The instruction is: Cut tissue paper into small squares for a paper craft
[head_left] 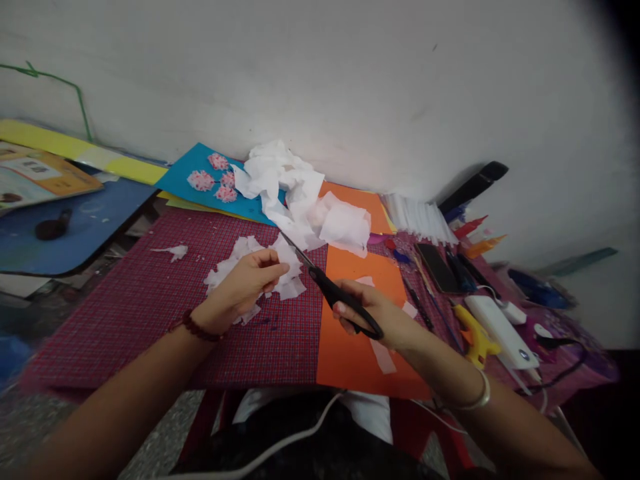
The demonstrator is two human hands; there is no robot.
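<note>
**White tissue meets the scissors**

White tissue (pixel 289 270), cut ragged at the edges, sits pinched between the thumb and fingers of the left hand (pixel 245 285), just above a red checked cloth (pixel 140 307). The right hand (pixel 381 319) is closed through the black handles of the scissors (pixel 334 291), over an orange sheet (pixel 357 360). The blades slant up and left, lying close together, and their tips reach the top edge of the tissue. More white scraps lie on the cloth under the left hand. Behind, by the wall, a crumpled heap (pixel 295 190) of white paper rests partly on a blue card (pixel 183 175) that carries small pink flowers (pixel 201 180). Off to the right lie a phone (pixel 437 267) and a yellow glue gun (pixel 476 341).
</note>
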